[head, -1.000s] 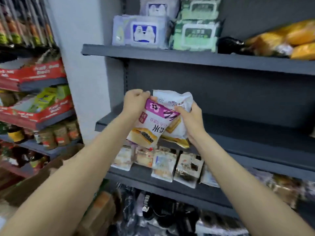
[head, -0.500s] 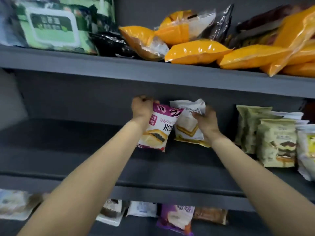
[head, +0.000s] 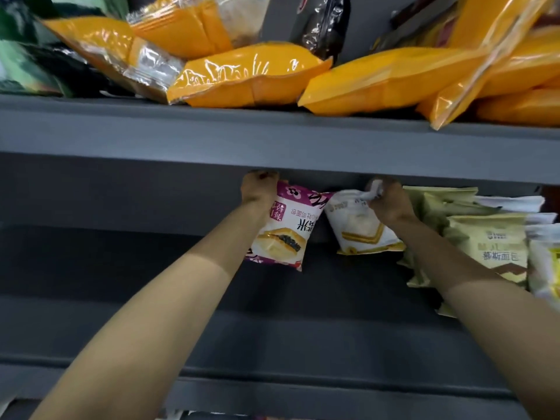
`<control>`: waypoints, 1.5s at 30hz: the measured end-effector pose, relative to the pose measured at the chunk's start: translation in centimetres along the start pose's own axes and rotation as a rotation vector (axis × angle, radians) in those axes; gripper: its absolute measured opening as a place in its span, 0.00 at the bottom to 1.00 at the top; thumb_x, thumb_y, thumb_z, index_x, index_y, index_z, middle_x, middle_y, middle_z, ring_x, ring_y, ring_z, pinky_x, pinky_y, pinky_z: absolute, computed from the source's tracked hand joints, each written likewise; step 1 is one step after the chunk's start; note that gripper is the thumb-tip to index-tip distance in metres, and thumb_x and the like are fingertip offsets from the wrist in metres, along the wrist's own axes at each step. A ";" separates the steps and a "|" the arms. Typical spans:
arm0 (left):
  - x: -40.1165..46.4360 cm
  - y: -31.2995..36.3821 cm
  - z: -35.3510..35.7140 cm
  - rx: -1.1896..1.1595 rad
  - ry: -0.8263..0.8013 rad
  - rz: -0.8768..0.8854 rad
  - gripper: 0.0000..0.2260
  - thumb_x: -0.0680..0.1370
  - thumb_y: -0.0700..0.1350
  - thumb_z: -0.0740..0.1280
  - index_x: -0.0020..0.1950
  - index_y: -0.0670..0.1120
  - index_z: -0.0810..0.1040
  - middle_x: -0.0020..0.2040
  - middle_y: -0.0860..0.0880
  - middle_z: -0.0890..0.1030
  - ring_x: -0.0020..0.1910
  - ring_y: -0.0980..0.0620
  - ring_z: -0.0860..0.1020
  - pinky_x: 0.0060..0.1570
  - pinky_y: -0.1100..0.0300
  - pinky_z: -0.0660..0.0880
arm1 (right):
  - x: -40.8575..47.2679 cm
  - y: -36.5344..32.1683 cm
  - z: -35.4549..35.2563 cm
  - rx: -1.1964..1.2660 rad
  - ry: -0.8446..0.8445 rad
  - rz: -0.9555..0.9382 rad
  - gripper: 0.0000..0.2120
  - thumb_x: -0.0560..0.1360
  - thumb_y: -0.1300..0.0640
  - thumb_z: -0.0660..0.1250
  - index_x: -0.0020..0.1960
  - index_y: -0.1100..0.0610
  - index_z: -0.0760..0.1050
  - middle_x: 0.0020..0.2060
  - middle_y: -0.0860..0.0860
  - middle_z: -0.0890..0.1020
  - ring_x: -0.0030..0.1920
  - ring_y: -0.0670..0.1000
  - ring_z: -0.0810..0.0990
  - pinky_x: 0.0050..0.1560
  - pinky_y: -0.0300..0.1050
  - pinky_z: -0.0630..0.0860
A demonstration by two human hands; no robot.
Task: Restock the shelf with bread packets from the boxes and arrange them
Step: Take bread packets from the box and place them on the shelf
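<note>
My left hand [head: 259,189] grips the top edge of a purple and white bread packet [head: 285,230], which hangs deep inside the grey middle shelf [head: 212,338]. My right hand [head: 389,203] pinches the top of a white bread packet with a yellow stripe [head: 360,228], just right of the purple one. That white packet is close beside a row of pale green bread packets [head: 488,241] standing on the same shelf at the right. Both hands reach up under the front lip of the shelf above, which hides their fingertips.
The upper shelf [head: 272,137] carries several orange packets [head: 251,75], a black foil packet [head: 327,25] and green packs [head: 27,56] at the left. The middle shelf's left half is bare grey board. A few packets peek out at the bottom edge.
Both hands have carried their packets deeper into the middle shelf and to the right, toward the pale green row. The view has moved closer and tilted upward.
</note>
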State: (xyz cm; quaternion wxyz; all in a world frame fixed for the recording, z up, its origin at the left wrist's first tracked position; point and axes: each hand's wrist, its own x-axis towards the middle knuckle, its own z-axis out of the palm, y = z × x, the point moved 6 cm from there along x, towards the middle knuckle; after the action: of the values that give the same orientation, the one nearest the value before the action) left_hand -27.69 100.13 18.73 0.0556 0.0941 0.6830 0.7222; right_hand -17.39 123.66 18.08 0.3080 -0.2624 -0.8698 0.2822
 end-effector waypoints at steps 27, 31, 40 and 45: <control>-2.1 -1.0 -0.1 0.008 -0.229 -0.036 0.22 0.74 0.53 0.70 0.63 0.49 0.66 0.53 0.49 0.78 0.51 0.51 0.77 0.54 0.51 0.76 | -6.3 -6.8 5.5 0.757 -0.360 -0.130 0.34 0.65 0.55 0.78 0.66 0.51 0.66 0.58 0.50 0.79 0.58 0.50 0.79 0.60 0.54 0.77; -3.0 0.4 -1.9 0.230 -0.191 0.278 0.34 0.67 0.46 0.77 0.68 0.48 0.64 0.56 0.53 0.75 0.54 0.57 0.75 0.47 0.71 0.72 | -6.1 -9.4 4.4 0.307 -0.414 -0.382 0.37 0.64 0.54 0.78 0.69 0.51 0.65 0.63 0.50 0.76 0.63 0.51 0.75 0.64 0.53 0.73; -3.4 -0.6 -4.0 0.194 -0.219 0.137 0.16 0.74 0.47 0.71 0.60 0.45 0.75 0.54 0.46 0.82 0.46 0.54 0.82 0.43 0.64 0.80 | -8.4 -9.0 3.1 0.060 0.161 -0.237 0.44 0.64 0.42 0.75 0.73 0.52 0.58 0.71 0.58 0.60 0.72 0.59 0.57 0.73 0.56 0.56; -4.2 -4.5 -3.6 -0.243 -0.315 -0.174 0.16 0.76 0.45 0.68 0.62 0.44 0.73 0.55 0.43 0.82 0.51 0.48 0.82 0.48 0.52 0.80 | -8.4 -5.9 8.8 1.087 -0.230 0.487 0.49 0.64 0.48 0.77 0.75 0.50 0.49 0.67 0.58 0.71 0.63 0.59 0.75 0.54 0.58 0.78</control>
State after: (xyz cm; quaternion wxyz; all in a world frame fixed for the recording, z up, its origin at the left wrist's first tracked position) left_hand -24.59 95.98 13.84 0.2349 0.1390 0.5794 0.7680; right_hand -19.47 111.28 12.95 0.2285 -0.2267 -0.5437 0.7751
